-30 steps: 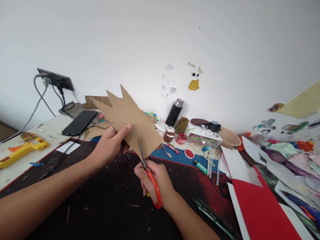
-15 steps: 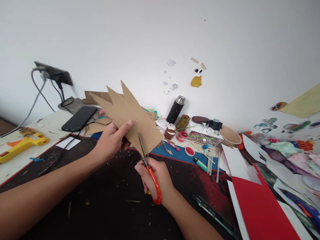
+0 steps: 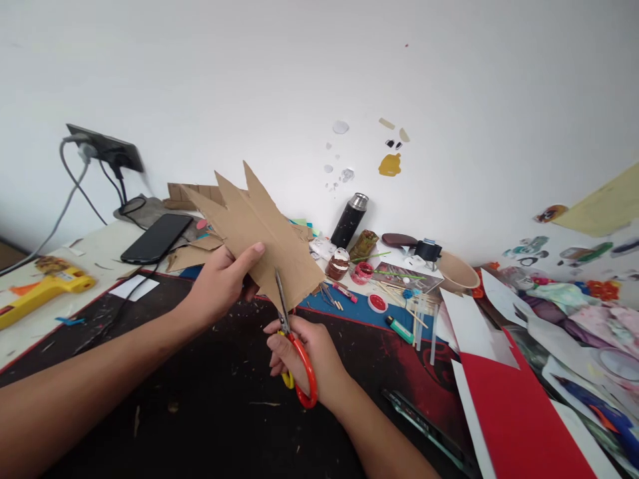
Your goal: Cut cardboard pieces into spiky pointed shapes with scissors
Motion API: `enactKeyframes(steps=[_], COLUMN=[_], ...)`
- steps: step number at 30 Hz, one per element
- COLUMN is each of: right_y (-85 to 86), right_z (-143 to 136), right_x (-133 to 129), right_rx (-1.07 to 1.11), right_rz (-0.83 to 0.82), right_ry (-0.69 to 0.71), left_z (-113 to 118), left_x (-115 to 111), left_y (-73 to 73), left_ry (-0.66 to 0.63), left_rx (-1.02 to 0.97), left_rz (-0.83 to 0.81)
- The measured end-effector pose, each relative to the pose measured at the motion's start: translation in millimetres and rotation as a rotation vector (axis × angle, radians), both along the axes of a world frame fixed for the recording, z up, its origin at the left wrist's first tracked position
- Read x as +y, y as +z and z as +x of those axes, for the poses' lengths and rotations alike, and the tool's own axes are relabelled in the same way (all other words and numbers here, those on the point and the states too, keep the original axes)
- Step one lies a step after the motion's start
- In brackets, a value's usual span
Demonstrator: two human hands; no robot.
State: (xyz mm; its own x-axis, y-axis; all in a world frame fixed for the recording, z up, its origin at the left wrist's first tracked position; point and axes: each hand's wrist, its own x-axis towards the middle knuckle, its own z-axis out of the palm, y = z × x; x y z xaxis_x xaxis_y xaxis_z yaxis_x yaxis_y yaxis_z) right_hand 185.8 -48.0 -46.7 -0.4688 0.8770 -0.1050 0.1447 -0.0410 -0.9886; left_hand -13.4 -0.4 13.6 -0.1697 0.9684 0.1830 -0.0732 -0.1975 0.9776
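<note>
My left hand grips a piece of brown cardboard by its lower left edge, thumb on the front face and fingers behind. The cardboard is held up above the table and has several pointed spikes along its top. In my right hand is a pair of scissors with one red and one yellow handle loop. The scissors point upward, with a blade lying over the cardboard's lower edge. The other blade is mostly hidden behind the cardboard.
A yellow glue gun and a black phone lie at left. Behind the cardboard stand a black flask and paint jars. At right are a utility knife, a green lighter and red paper.
My right hand has shifted slightly left, and more of the yellow handle loop shows. The cardboard and my left hand have stayed almost still. The view has moved a little.
</note>
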Motion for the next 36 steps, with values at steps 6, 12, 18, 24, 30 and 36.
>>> enactKeyframes(steps=[6, 12, 18, 24, 30, 36], right_y=[5.0, 4.6, 7.2, 3.8, 4.8, 8.6], right_z=[1.6, 1.8, 2.4, 4.2, 9.5, 13.3], right_x=[-0.9, -0.6, -1.3, -1.9, -0.5, -0.4], right_rx=[0.031, 0.080, 0.101, 0.132, 0.040, 0.089], right_rz=[-0.029, -0.093, -0.100, -0.113, -0.074, -0.082], right_ry=[0.035, 0.064, 0.088, 0.116, 0.150, 0.199], left_z=[-3.7, -4.3, -5.5, -2.5, -3.7, -5.1], left_x=[1.7, 2.2, 3.8, 1.6, 3.4, 2.9], left_y=[-2.8, -2.3, -5.2, 0.1, -1.4, 1.3], left_ry=[0.019, 0.009, 0.008, 0.024, 0.012, 0.008], left_rx=[0.013, 0.044, 0.021, 0.010, 0.004, 0.031], left_rz=[-0.010, -0.011, 0.009, -0.003, 0.002, 0.006])
